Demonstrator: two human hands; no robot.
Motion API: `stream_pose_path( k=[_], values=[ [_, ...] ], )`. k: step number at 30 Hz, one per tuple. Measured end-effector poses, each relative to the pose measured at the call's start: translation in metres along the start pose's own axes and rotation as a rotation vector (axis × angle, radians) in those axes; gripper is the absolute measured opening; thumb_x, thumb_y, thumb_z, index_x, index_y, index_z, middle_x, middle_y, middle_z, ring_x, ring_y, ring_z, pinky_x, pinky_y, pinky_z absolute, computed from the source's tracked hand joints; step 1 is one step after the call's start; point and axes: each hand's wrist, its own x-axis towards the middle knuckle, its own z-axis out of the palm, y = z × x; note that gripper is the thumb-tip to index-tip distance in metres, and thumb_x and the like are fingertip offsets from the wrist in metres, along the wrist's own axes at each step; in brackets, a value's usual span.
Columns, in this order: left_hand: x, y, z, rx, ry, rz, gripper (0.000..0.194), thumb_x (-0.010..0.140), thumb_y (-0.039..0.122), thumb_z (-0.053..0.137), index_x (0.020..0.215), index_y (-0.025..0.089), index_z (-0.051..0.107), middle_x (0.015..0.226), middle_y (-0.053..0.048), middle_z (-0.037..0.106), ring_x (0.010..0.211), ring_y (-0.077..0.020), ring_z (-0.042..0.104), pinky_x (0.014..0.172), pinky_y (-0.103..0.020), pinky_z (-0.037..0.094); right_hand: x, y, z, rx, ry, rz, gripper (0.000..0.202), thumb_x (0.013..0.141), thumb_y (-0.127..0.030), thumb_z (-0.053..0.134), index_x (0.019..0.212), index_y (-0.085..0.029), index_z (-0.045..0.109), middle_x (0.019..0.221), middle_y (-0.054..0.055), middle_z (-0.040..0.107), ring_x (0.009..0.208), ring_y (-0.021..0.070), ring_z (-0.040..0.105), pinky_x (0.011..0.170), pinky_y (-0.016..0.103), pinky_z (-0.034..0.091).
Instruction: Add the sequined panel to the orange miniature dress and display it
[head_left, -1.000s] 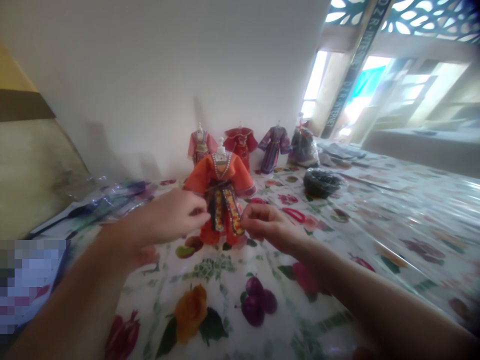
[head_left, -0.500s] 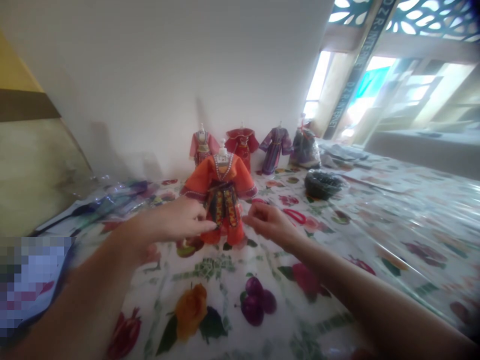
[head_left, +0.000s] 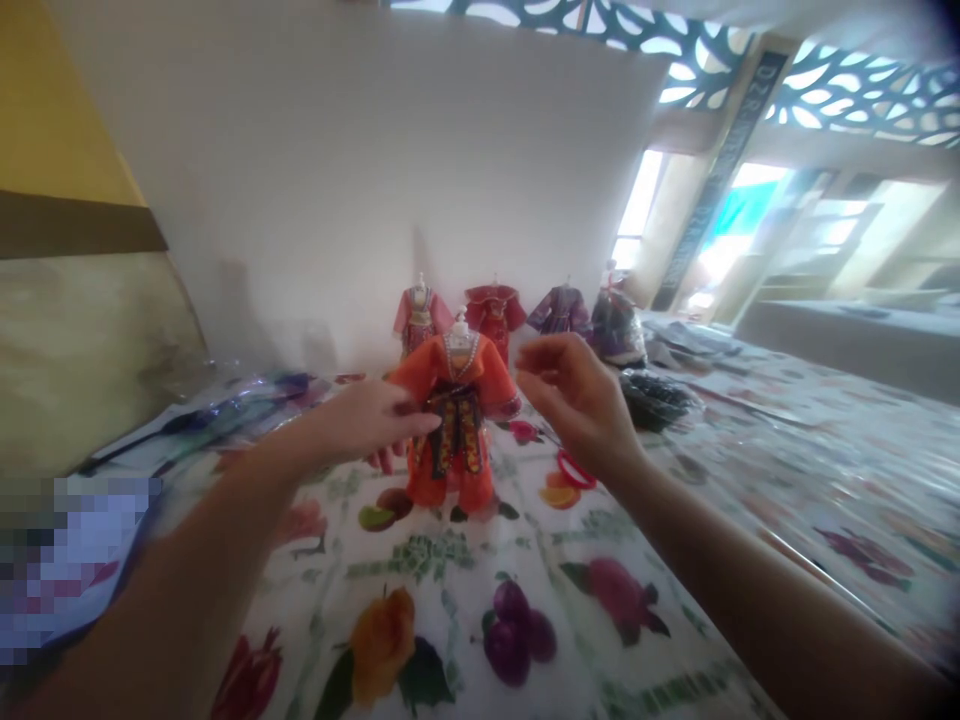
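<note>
A small dress form wearing an orange outfit (head_left: 459, 375) stands upright on the flowered tablecloth (head_left: 442, 640). Its wide sleeves have dark red edges, and a dark patterned sash (head_left: 456, 435) hangs down the front. My left hand (head_left: 371, 420) is at the outfit's left side, fingers apart, its index finger near the sash; whether it touches the cloth is unclear. My right hand (head_left: 570, 385) is raised beside the other sleeve, fingers curved and apart, with nothing in it.
Behind stand miniature outfits in pink (head_left: 421, 318), red (head_left: 495, 315) and purple (head_left: 560, 312), beside a plastic-wrapped bundle (head_left: 616, 325). A dark wrapped bowl-like item (head_left: 656, 400) and red-handled scissors (head_left: 576, 470) lie to the right. Clear plastic (head_left: 247, 385) lies left.
My right hand has risen from low beside the skirt to sleeve height, and its fingers have spread. My left hand has moved slightly up along the sash. The view has tilted up a little.
</note>
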Motion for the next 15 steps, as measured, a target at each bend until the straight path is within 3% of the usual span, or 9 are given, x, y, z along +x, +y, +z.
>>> stream_pose_path(
  k=[3, 6, 10, 15],
  values=[
    [0.003, -0.003, 0.003, 0.04, 0.1, 0.069, 0.048, 0.082, 0.066, 0.058, 0.092, 0.02, 0.06, 0.083, -0.007, 0.072, 0.068, -0.0216, 0.07, 0.053, -0.027, 0.049, 0.024, 0.009, 0.008, -0.087, -0.012, -0.025, 0.039, 0.088, -0.033, 0.069, 0.123, -0.022, 0.057, 0.124, 0.009, 0.062, 0.115, 0.0236, 0.059, 0.094, 0.041, 0.051],
    [0.003, -0.003, 0.005, 0.062, 0.166, 0.11, 0.041, 0.082, 0.06, 0.062, 0.093, 0.021, 0.06, 0.09, -0.005, 0.072, 0.071, -0.0205, 0.069, 0.054, -0.026, 0.047, 0.047, 0.017, 0.018, -0.05, -0.146, 0.024, 0.053, 0.085, -0.04, 0.072, 0.132, -0.022, 0.054, 0.135, 0.012, 0.058, 0.125, 0.0273, 0.055, 0.1, 0.046, 0.048],
    [0.005, 0.0, 0.008, 0.056, 0.234, 0.164, 0.03, 0.084, 0.051, 0.061, 0.091, 0.022, 0.06, 0.089, -0.003, 0.071, 0.073, -0.0187, 0.067, 0.058, -0.025, 0.046, 0.069, 0.016, 0.028, 0.048, -0.263, 0.072, 0.044, 0.084, -0.04, 0.071, 0.122, -0.021, 0.06, 0.123, 0.012, 0.064, 0.114, 0.0253, 0.061, 0.098, 0.044, 0.049],
    [0.008, 0.003, 0.007, 0.084, 0.255, 0.19, 0.027, 0.089, 0.045, 0.054, 0.08, 0.02, 0.058, 0.074, -0.001, 0.064, 0.068, -0.0174, 0.062, 0.059, -0.026, 0.044, 0.074, 0.011, 0.035, 0.028, -0.265, 0.028, 0.019, 0.088, -0.037, 0.064, 0.093, -0.019, 0.064, 0.097, 0.005, 0.067, 0.088, 0.0177, 0.061, 0.081, 0.034, 0.049]
  ],
)
